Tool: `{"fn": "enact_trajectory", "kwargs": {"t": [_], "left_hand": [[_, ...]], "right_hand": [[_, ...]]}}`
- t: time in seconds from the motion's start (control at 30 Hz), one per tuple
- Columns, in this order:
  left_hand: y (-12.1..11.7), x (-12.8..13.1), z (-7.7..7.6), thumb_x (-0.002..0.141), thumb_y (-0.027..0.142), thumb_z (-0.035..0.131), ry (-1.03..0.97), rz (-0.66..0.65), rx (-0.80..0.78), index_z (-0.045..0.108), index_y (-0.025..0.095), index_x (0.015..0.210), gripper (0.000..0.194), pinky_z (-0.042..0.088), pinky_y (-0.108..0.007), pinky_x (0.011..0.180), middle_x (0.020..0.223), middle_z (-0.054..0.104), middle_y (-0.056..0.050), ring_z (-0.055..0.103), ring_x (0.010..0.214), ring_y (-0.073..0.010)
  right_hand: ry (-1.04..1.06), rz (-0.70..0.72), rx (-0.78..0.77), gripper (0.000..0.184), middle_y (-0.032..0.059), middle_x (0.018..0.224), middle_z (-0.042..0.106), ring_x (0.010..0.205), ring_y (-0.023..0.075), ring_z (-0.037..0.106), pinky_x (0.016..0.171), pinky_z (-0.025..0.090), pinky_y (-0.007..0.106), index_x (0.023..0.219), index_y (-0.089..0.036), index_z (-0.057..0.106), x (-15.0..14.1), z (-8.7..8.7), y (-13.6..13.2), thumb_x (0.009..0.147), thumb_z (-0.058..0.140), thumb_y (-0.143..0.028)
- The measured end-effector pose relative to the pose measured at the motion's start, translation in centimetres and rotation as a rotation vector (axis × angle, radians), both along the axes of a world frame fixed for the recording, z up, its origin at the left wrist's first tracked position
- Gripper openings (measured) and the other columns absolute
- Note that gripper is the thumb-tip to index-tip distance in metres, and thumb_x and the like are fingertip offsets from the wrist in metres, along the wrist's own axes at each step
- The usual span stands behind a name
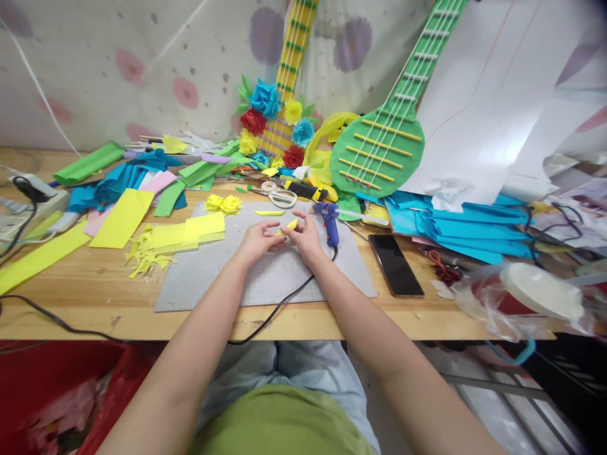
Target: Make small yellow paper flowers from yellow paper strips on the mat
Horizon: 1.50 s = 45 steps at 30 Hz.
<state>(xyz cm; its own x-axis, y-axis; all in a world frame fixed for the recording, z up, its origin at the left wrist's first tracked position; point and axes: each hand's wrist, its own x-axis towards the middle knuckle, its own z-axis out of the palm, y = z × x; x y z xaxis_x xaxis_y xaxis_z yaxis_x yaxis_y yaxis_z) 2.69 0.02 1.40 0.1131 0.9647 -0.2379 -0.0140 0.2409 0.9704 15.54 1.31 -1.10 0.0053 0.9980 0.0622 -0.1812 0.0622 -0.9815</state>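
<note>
Over the grey mat (190, 278), my left hand (260, 241) and my right hand (305, 237) meet with fingertips pinched on a small yellow paper piece (290, 225). Part of that piece is hidden behind the fingers. Just beyond them lies a thin yellow paper strip (269, 213). To the right of my right hand rests a blue glue gun (328, 222) with a clear glue stick in its back. Yellow paper flowers (224, 204) sit at the mat's far left edge, and white-handled scissors (283, 199) lie past its far edge.
Yellow paper sheets (164, 236) and fringed scraps are on the left, near blue paper (123, 177). A phone (396, 265) lies right of the mat. Behind stand a green paper guitar (379, 151) and a yellow one (287, 82) with flowers. The glue gun's black cord (279, 308) crosses the mat.
</note>
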Motion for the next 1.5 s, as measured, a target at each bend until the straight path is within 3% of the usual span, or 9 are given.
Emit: {"fn": "enact_trajectory", "kwargs": {"t": [0.27, 0.43, 0.6, 0.83, 1.13, 1.3, 1.5], "left_hand": [[0.1, -0.4, -0.1, 0.053, 0.017, 0.078, 0.022, -0.024, -0.038, 0.058, 0.010, 0.101, 0.053, 0.049, -0.024, 0.057, 0.062, 0.068, -0.004, 0.065, 0.058, -0.0156], [0.1, -0.4, -0.2, 0.050, 0.026, 0.080, 0.052, -0.065, 0.026, 0.060, 0.012, 0.098, 0.054, 0.048, -0.024, 0.057, 0.064, 0.068, -0.004, 0.065, 0.063, -0.0161], [0.2, 0.1, -1.4, 0.063, 0.048, 0.067, 0.116, -0.023, 0.155, 0.065, 0.014, 0.089, 0.043, 0.046, -0.022, 0.053, 0.075, 0.069, -0.006, 0.065, 0.067, -0.0168], [0.5, 0.3, -3.1, 0.065, 0.046, 0.065, 0.092, 0.019, 0.224, 0.065, 0.015, 0.072, 0.032, 0.048, -0.024, 0.059, 0.066, 0.068, -0.004, 0.062, 0.060, -0.0131], [0.2, -1.0, -1.1, 0.066, 0.043, 0.067, 0.267, -0.092, 0.114, 0.057, 0.015, 0.064, 0.029, 0.042, -0.021, 0.046, 0.058, 0.065, -0.003, 0.060, 0.050, -0.0125], [0.4, -2.5, -0.8, 0.066, 0.039, 0.068, 0.254, -0.143, 0.048, 0.057, 0.014, 0.065, 0.027, 0.041, -0.020, 0.045, 0.058, 0.065, -0.004, 0.060, 0.050, -0.0120], [0.3, -2.6, -0.4, 0.068, 0.042, 0.066, 0.298, -0.148, 0.012, 0.051, 0.015, 0.058, 0.032, 0.039, -0.021, 0.040, 0.050, 0.061, -0.003, 0.055, 0.039, -0.0113]], "right_hand": [[0.062, -0.170, 0.022, 0.038, -0.0031, 0.067, 0.064, 0.066, 0.0114, 0.060, 0.066, 0.046, 0.026, 0.088, -0.020, 0.045, 0.7, -0.5, 0.7, 0.059, 0.067, -0.032], [0.053, -0.156, 0.045, 0.029, -0.0030, 0.061, 0.063, 0.063, 0.0111, 0.058, 0.066, 0.046, 0.026, 0.079, -0.020, 0.051, 0.6, -0.6, 0.7, 0.059, 0.068, -0.032], [-0.028, -0.085, 0.052, 0.026, -0.0030, 0.062, 0.062, 0.063, 0.0107, 0.058, 0.065, 0.046, 0.026, 0.076, -0.019, 0.056, 0.3, -0.4, 0.5, 0.059, 0.067, -0.035], [0.016, -0.041, 0.052, 0.033, -0.0053, 0.064, 0.059, 0.064, 0.0092, 0.057, 0.062, 0.044, 0.023, 0.086, -0.020, 0.053, 0.3, -0.2, 0.4, 0.059, 0.068, -0.033], [0.033, -0.149, 0.038, 0.037, -0.0103, 0.054, 0.049, 0.049, 0.0066, 0.046, 0.053, 0.035, 0.021, 0.083, -0.021, 0.045, 0.8, -0.7, 0.6, 0.056, 0.067, -0.032], [0.054, -0.193, 0.013, 0.038, -0.0111, 0.053, 0.048, 0.047, 0.0063, 0.043, 0.052, 0.034, 0.020, 0.084, -0.022, 0.041, 0.9, -0.8, 0.8, 0.056, 0.066, -0.030], [0.075, -0.215, -0.005, 0.038, -0.0118, 0.052, 0.049, 0.047, 0.0063, 0.043, 0.052, 0.035, 0.020, 0.084, -0.022, 0.039, 0.8, -0.8, 0.9, 0.057, 0.066, -0.027]]}}
